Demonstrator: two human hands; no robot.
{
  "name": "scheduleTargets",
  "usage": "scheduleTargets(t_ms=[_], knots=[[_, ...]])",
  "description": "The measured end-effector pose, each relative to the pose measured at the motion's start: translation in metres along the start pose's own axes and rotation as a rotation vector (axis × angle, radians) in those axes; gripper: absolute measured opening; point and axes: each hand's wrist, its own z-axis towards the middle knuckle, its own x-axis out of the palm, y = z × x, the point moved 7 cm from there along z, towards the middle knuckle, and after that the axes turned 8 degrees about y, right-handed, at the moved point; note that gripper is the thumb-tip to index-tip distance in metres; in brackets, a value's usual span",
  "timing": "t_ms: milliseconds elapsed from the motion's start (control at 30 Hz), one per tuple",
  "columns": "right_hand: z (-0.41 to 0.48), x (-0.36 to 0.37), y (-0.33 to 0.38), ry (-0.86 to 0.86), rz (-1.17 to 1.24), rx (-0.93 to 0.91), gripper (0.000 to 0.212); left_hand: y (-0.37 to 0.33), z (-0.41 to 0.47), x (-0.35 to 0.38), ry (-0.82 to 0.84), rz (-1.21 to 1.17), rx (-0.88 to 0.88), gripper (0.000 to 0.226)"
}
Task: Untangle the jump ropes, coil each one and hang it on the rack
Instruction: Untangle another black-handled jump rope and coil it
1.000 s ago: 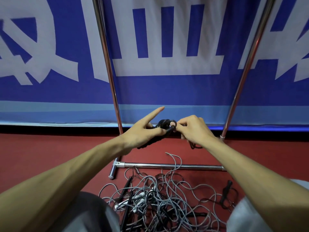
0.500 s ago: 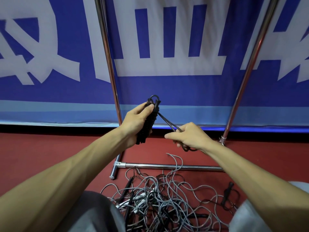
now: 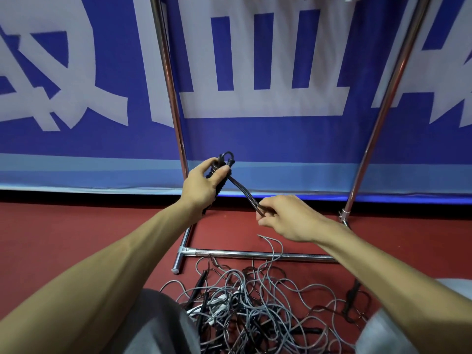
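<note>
At frame centre, the left hand (image 3: 201, 183) grips the black jump rope's handles (image 3: 221, 178); its doubled cord (image 3: 246, 194) slants down-right into the right hand's (image 3: 291, 217) pinch, above the floor tangle (image 3: 255, 302).

black rope bundle (image 3: 223, 179) held aloft, grey ropes (image 3: 258, 300) tangled on floor (image 3: 76, 226)

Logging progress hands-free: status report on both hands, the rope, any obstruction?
Left hand grips black jump rope handles. Right hand pinches its doubled cord, taut between hands. Not yet hung on rack; tangled rope pile on floor below.
</note>
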Motion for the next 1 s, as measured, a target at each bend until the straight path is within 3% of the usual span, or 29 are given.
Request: scheduleTargets(t_ms=[200,367,500,600,667,867,1000], knots=[[-0.017,-0.012,0.018,0.068,-0.39,-0.126,0.011,0.006,0.001,0.02,0.284,0.74,0.095,0.041],[-0.022,-0.018,0.026,0.04,-0.445,-0.171,0.011,0.014,-0.014,0.05,0.64,1.001,0.1,0.043],[-0.017,-0.024,0.032,-0.016,-0.345,-0.19,0.017,0.004,-0.031,0.068,0.747,1.147,0.129,0.051],[-0.007,-0.027,0.024,-0.089,-0.173,-0.169,0.013,0.008,-0.038,0.077,0.793,1.107,0.113,0.058],[-0.001,-0.03,0.015,-0.143,-0.075,-0.139,0.013,0.011,-0.041,0.078,0.803,0.92,0.054,0.061],[0.002,-0.042,0.004,-0.258,0.058,-0.086,0.013,0.011,-0.041,0.078,0.758,0.602,-0.027,0.022],[0.005,-0.039,-0.008,-0.27,0.055,-0.024,0.012,0.009,-0.049,0.083,0.801,0.459,-0.085,0.024]])
